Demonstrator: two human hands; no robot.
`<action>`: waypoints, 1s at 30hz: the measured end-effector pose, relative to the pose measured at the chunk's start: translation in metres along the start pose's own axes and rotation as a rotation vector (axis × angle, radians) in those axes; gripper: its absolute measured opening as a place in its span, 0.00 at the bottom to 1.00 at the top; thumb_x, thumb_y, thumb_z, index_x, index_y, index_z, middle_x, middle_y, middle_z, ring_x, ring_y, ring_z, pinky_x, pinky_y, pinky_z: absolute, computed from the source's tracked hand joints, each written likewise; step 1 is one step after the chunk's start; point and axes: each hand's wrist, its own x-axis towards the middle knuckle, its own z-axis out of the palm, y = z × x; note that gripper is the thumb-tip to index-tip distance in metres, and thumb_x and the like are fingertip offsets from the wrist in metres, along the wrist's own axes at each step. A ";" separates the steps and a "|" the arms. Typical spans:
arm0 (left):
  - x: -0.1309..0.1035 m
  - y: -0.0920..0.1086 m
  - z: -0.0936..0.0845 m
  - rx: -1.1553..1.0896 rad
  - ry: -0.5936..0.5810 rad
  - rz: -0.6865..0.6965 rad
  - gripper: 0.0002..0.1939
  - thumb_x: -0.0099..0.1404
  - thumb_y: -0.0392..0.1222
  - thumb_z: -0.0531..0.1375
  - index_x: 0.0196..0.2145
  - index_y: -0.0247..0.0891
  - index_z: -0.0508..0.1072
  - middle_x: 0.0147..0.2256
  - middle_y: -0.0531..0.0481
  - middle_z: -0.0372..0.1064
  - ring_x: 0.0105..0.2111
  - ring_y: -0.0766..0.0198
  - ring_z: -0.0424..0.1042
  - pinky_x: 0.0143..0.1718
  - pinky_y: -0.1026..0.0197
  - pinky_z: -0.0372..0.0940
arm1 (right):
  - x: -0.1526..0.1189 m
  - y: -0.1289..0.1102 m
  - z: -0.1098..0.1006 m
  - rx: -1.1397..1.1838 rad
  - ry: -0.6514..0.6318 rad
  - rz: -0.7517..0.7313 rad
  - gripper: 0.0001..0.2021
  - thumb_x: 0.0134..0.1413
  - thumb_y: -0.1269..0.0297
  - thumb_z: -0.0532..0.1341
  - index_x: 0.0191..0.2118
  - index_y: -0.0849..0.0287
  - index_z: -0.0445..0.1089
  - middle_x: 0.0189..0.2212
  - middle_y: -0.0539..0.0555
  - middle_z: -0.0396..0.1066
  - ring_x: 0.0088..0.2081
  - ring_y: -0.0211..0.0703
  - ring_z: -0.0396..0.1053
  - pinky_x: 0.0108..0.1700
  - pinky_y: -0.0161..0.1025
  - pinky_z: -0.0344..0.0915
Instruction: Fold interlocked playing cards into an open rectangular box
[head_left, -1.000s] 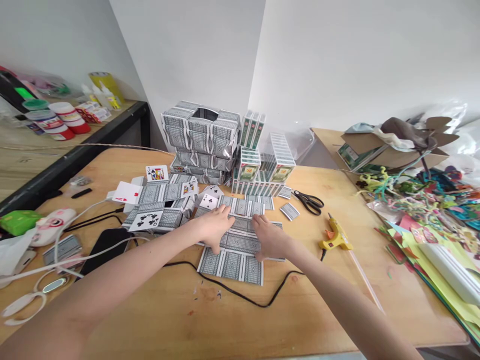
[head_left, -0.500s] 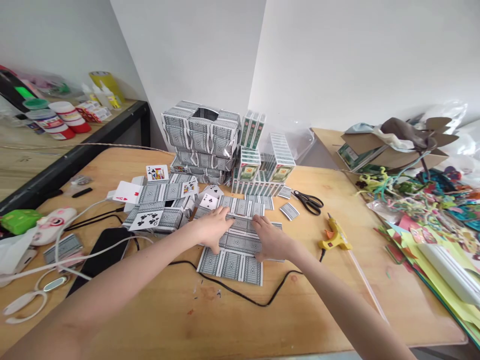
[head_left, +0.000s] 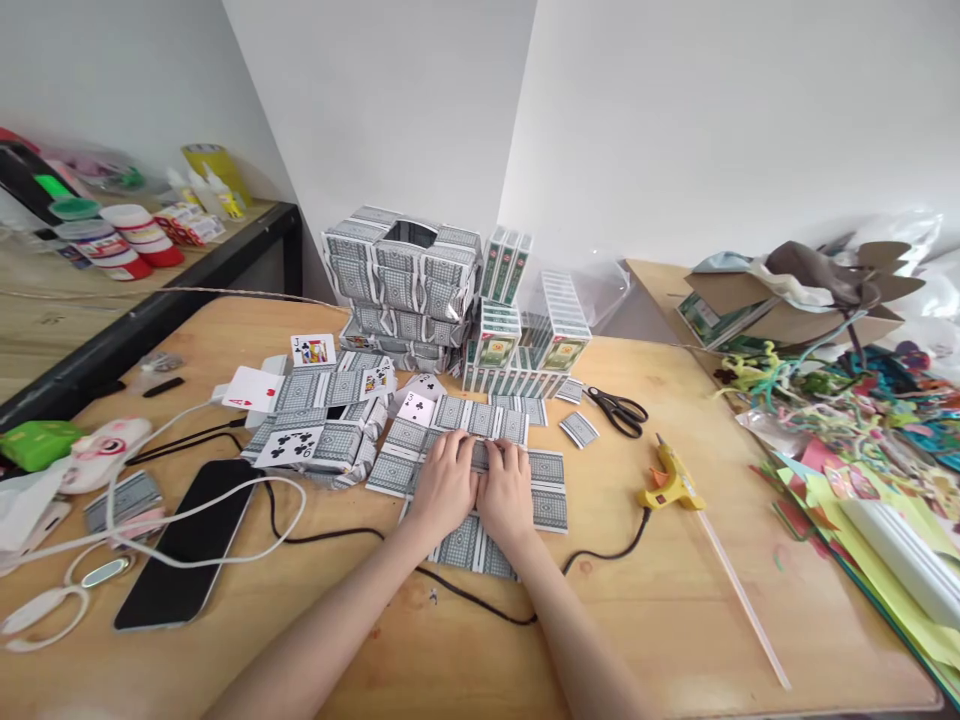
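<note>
A cross-shaped sheet of joined grey-backed playing cards (head_left: 549, 490) lies flat on the wooden table (head_left: 660, 620). My left hand (head_left: 448, 478) and my right hand (head_left: 505, 488) rest side by side on its middle, fingers bent down and thumbs close together. Whether the fingertips pinch a card there is hidden. To the left of the sheet sits a card-covered box (head_left: 337, 440) with loose cards on top. Behind stands a taller card-covered stack (head_left: 405, 265), and right of it are green-and-white card packs (head_left: 566, 345).
Black scissors (head_left: 619, 410) and a yellow glue gun (head_left: 670, 482) with a clear stick lie to the right. A black cable (head_left: 480, 602) crosses in front of the sheet. At left are a phone (head_left: 187, 545) and white cables. Coloured paper (head_left: 862, 530) lines the right edge.
Both hands have moved inward from the sides of the card sheet and now meet over its middle. Their fingers, spread before, are now closer together and bent.
</note>
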 end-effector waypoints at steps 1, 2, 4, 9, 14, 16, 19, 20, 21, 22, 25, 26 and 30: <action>0.001 -0.001 0.000 0.001 0.008 -0.006 0.20 0.56 0.32 0.50 0.48 0.36 0.60 0.47 0.44 0.58 0.49 0.56 0.56 0.51 0.52 0.55 | 0.000 -0.001 0.001 -0.019 0.004 0.003 0.19 0.49 0.73 0.50 0.49 0.64 0.62 0.46 0.62 0.60 0.48 0.52 0.54 0.50 0.48 0.53; 0.003 -0.001 0.001 0.005 0.015 -0.013 0.19 0.57 0.32 0.50 0.47 0.36 0.61 0.46 0.44 0.59 0.48 0.56 0.57 0.51 0.53 0.56 | 0.001 -0.002 0.002 -0.034 0.004 0.004 0.19 0.50 0.72 0.50 0.49 0.63 0.61 0.47 0.61 0.60 0.48 0.52 0.54 0.50 0.48 0.52; 0.006 -0.002 0.002 0.024 0.038 -0.037 0.17 0.58 0.33 0.50 0.46 0.36 0.62 0.46 0.44 0.59 0.48 0.56 0.58 0.50 0.53 0.56 | 0.005 -0.002 0.002 -0.059 0.002 0.012 0.18 0.51 0.71 0.49 0.49 0.62 0.61 0.47 0.61 0.60 0.48 0.52 0.53 0.49 0.48 0.51; 0.013 -0.002 0.010 0.093 0.061 -0.091 0.15 0.60 0.33 0.49 0.45 0.36 0.63 0.48 0.44 0.61 0.47 0.55 0.58 0.47 0.52 0.58 | 0.017 -0.002 0.003 -0.114 -0.008 0.044 0.15 0.51 0.72 0.49 0.46 0.61 0.62 0.45 0.60 0.62 0.46 0.52 0.54 0.46 0.47 0.51; 0.015 -0.004 0.014 0.143 0.066 -0.093 0.16 0.62 0.33 0.46 0.47 0.37 0.64 0.49 0.45 0.61 0.47 0.56 0.58 0.45 0.53 0.59 | 0.022 -0.002 0.005 -0.146 -0.025 0.048 0.13 0.52 0.73 0.49 0.43 0.61 0.62 0.42 0.59 0.63 0.44 0.52 0.55 0.44 0.47 0.50; 0.015 -0.004 0.014 0.149 0.068 -0.087 0.17 0.62 0.33 0.46 0.47 0.37 0.64 0.50 0.45 0.61 0.47 0.56 0.58 0.45 0.53 0.59 | 0.022 -0.002 0.004 -0.138 -0.023 0.047 0.13 0.52 0.73 0.48 0.43 0.61 0.62 0.42 0.59 0.63 0.44 0.51 0.55 0.44 0.46 0.50; 0.014 -0.005 0.014 0.144 0.064 -0.084 0.17 0.62 0.32 0.46 0.48 0.36 0.64 0.50 0.45 0.61 0.48 0.56 0.57 0.46 0.53 0.58 | 0.022 -0.001 0.004 -0.128 -0.022 0.044 0.13 0.53 0.73 0.48 0.43 0.61 0.62 0.42 0.59 0.63 0.44 0.51 0.55 0.45 0.46 0.49; 0.014 -0.005 0.015 0.140 0.063 -0.083 0.17 0.62 0.32 0.45 0.48 0.36 0.64 0.50 0.45 0.61 0.48 0.55 0.57 0.46 0.53 0.58 | 0.022 -0.001 0.005 -0.126 -0.022 0.042 0.12 0.53 0.73 0.48 0.43 0.61 0.62 0.42 0.59 0.63 0.44 0.51 0.55 0.45 0.46 0.49; 0.014 -0.005 0.015 0.135 0.063 -0.083 0.17 0.62 0.32 0.45 0.48 0.36 0.64 0.50 0.45 0.61 0.49 0.55 0.57 0.46 0.53 0.58 | 0.022 -0.001 0.005 -0.125 -0.021 0.040 0.12 0.54 0.73 0.48 0.43 0.61 0.62 0.43 0.59 0.63 0.44 0.51 0.55 0.45 0.46 0.49; 0.014 -0.004 0.015 0.131 0.063 -0.084 0.18 0.63 0.32 0.45 0.48 0.36 0.63 0.50 0.45 0.61 0.49 0.55 0.56 0.47 0.53 0.57 | 0.022 -0.001 0.005 -0.124 -0.021 0.038 0.12 0.54 0.73 0.47 0.43 0.61 0.62 0.43 0.58 0.63 0.44 0.50 0.55 0.45 0.46 0.49; 0.014 -0.004 0.015 0.118 0.062 -0.094 0.17 0.63 0.32 0.45 0.48 0.36 0.63 0.50 0.46 0.60 0.49 0.56 0.56 0.47 0.53 0.57 | 0.022 -0.002 0.005 -0.120 -0.020 0.039 0.12 0.54 0.73 0.47 0.42 0.61 0.62 0.42 0.58 0.63 0.44 0.50 0.55 0.46 0.46 0.49; 0.014 -0.004 0.015 0.114 0.061 -0.097 0.17 0.63 0.32 0.45 0.48 0.36 0.63 0.50 0.46 0.60 0.49 0.56 0.56 0.47 0.53 0.57 | 0.022 -0.003 0.005 -0.119 -0.018 0.040 0.12 0.54 0.73 0.47 0.42 0.62 0.62 0.41 0.58 0.63 0.44 0.50 0.55 0.46 0.46 0.49; 0.016 -0.003 0.013 0.099 0.064 -0.101 0.16 0.62 0.33 0.47 0.47 0.37 0.63 0.50 0.46 0.60 0.49 0.56 0.56 0.46 0.53 0.58 | 0.022 -0.002 0.005 -0.104 -0.003 0.059 0.11 0.53 0.74 0.48 0.41 0.62 0.63 0.39 0.58 0.63 0.43 0.50 0.55 0.45 0.46 0.50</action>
